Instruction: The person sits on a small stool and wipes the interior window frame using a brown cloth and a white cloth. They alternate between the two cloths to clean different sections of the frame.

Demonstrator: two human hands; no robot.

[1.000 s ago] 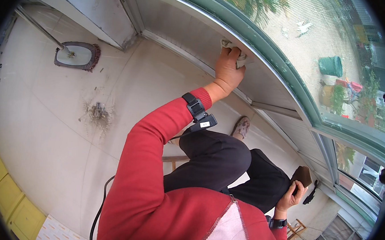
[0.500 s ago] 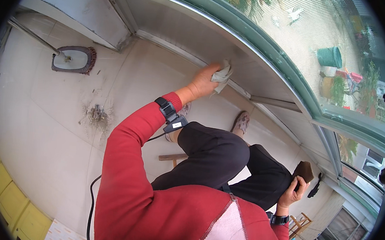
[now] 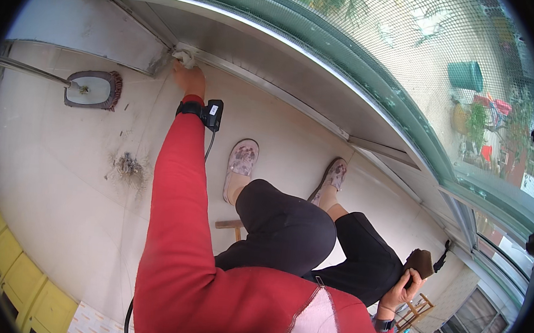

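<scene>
My left arm is stretched out far to the left. My left hand (image 3: 189,79) is closed on a crumpled pale cloth (image 3: 185,57), pressed at the corner where the metal frame meets the white panel, low by the floor. My right hand (image 3: 402,291) rests beside my right knee, fingers wrapped round a dark brown, angular, block-like piece (image 3: 420,262). What that piece is I cannot make out. The metal lower panel (image 3: 275,52) of the door or window frame runs along in front of me.
A flat mop (image 3: 93,89) lies on the tiled floor at the far left, near a heap of dust and debris (image 3: 129,166). Yellow cabinets (image 3: 24,267) line the lower left. A wooden stool (image 3: 230,224) shows under me. Mesh screen and green frame (image 3: 372,78) rise ahead.
My left hand has moved left along the foot of the frame with the cloth, into the corner. My legs show more of both shoes. My right hand keeps the brown piece, slightly lower.
</scene>
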